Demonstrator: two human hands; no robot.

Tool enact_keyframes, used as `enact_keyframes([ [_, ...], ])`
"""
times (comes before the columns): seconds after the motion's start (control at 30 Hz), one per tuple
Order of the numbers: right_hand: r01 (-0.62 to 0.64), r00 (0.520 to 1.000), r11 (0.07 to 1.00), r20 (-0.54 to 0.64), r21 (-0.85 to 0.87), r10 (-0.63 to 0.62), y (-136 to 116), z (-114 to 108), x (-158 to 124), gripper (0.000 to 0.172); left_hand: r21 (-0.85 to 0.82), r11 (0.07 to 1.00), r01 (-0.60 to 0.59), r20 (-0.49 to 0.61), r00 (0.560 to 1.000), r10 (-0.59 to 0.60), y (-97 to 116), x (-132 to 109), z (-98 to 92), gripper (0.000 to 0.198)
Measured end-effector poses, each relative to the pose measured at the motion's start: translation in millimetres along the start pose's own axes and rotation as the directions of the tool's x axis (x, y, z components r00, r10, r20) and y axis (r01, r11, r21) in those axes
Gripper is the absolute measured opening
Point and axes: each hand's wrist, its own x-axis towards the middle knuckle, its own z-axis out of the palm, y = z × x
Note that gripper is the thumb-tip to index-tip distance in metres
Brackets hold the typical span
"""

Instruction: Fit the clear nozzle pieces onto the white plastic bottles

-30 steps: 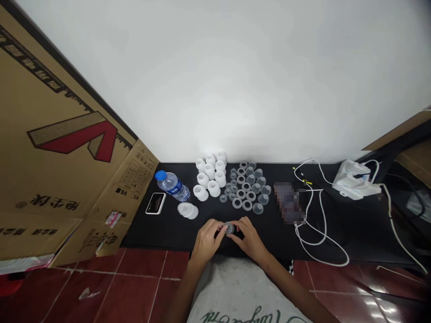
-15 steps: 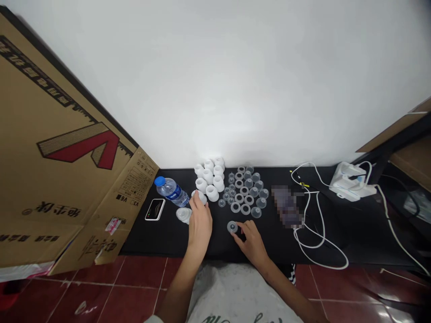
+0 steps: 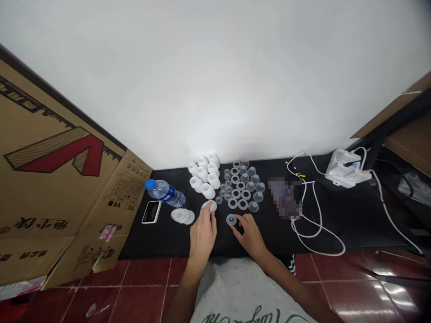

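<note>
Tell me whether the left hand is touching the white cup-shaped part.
Touching: the head view shows the left hand with its fingers curled onto the white cup-shaped part.

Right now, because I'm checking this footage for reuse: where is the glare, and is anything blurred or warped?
In the head view, glare streaks the red floor tiles at lower right, a bright patch lights the wall above the white plastic pieces, a pixelated block hides something on the black table, and the wide lens appears to stretch the cardboard sheet.
</note>
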Motion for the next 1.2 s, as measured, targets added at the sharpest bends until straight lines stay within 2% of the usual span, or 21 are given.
enact_keyframes([
  [0.17,-0.020,1.000,0.999,-0.009,0.035,0.020,1,1,0,0.028,-0.080,0.995,-0.053,-0.018,0.998,0.052,-3,-1,1.8,0.036],
  [0.27,-0.024,1.000,0.999,-0.014,0.048,0.025,2,1,-1,0.029,-0.147,0.989,-0.007,-0.123,0.992,-0.011,-8,-4,4.9,0.042],
  [0.37,-0.037,0.999,0.997,-0.023,0.064,0.038,1,0,-1,0.032,-0.246,0.968,0.052,-0.227,0.968,-0.109,-14,-9,14.0,0.063],
  [0.43,-0.048,0.998,0.995,-0.029,0.091,0.050,0,-2,0,0.040,-0.326,0.940,0.104,-0.194,0.965,-0.174,-17,-12,23.1,0.078],
  [0.53,-0.032,0.999,0.989,0.033,0.147,0.027,-3,-7,2,0.044,-0.398,0.893,0.210,-0.036,0.969,-0.244,-23,-14,37.9,0.092],
  [0.6,-0.006,0.997,0.983,0.083,0.184,-0.009,-5,-10,3,0.038,-0.387,0.889,0.243,0.024,0.967,-0.254,-26,-14,46.3,0.078],
  [0.7,0.007,0.995,0.974,0.096,0.228,-0.030,-5,-12,3,0.024,-0.402,0.891,0.212,0.027,0.975,-0.220,-31,-14,54.5,0.044],
  [0.77,-0.001,0.995,0.970,0.101,0.243,-0.025,-4,-12,3,0.018,-0.448,0.876,0.176,0.027,0.983,-0.184,-33,-13,56.9,0.034],
  [0.93,-0.035,0.993,0.969,0.115,0.245,0.007,-2,-9,3,0.017,-0.525,0.843,0.116,0.039,0.993,-0.112,-35,-11,53.6,0.033],
  [1.03,-0.087,0.995,0.947,0.083,0.309,0.064,-1,-9,4,0.021,-0.599,0.795,0.095,0.071,0.995,-0.065,-38,-12,53.2,0.037],
  [1.1,-0.159,0.987,0.913,0.059,0.376,0.148,0,-11,4,0.023,-0.654,0.741,0.150,0.128,0.988,-0.087,-43,-16,56.8,0.038],
  [1.2,-0.267,0.961,0.822,0.074,0.502,0.266,2,-13,4,0.028,-0.694,0.663,0.280,0.214,0.960,-0.182,-51,-24,63.7,0.039],
])
